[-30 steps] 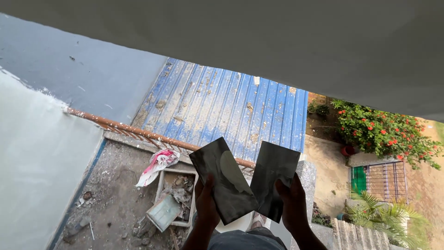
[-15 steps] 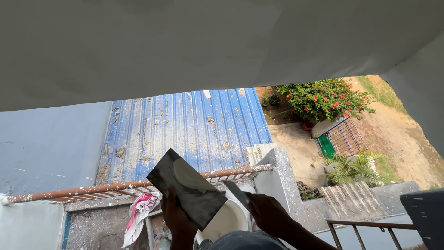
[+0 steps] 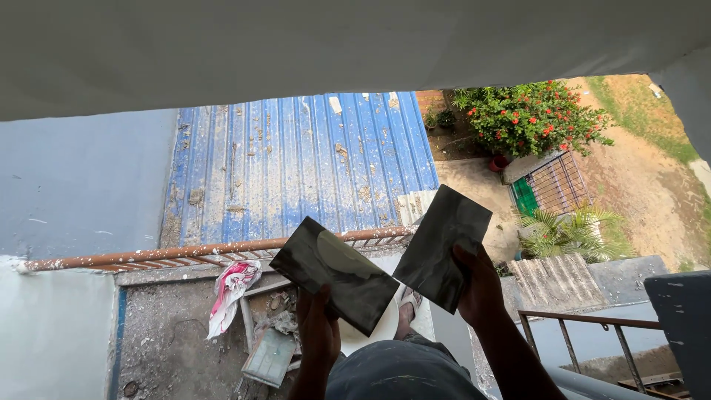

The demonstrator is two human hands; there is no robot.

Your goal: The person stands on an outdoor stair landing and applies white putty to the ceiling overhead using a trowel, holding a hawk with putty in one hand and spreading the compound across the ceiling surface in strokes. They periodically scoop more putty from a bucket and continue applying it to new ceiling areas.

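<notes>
The left hand (image 3: pixel 318 333) is clamped on the lower edge of a dark grey rectangular metal plate smeared with pale putty (image 3: pixel 333 274), thumb on its face, tilting it out over the ledge. The right hand (image 3: pixel 480 290) grips a second dark grey rectangular plate (image 3: pixel 443 246) by its right edge, held just beside the first, their inner corners nearly meeting. Below lie a blue corrugated metal roof (image 3: pixel 296 170), a rusty railing (image 3: pixel 185 254) and a pink-and-white rag (image 3: pixel 229 290) on the dusty floor
</notes>
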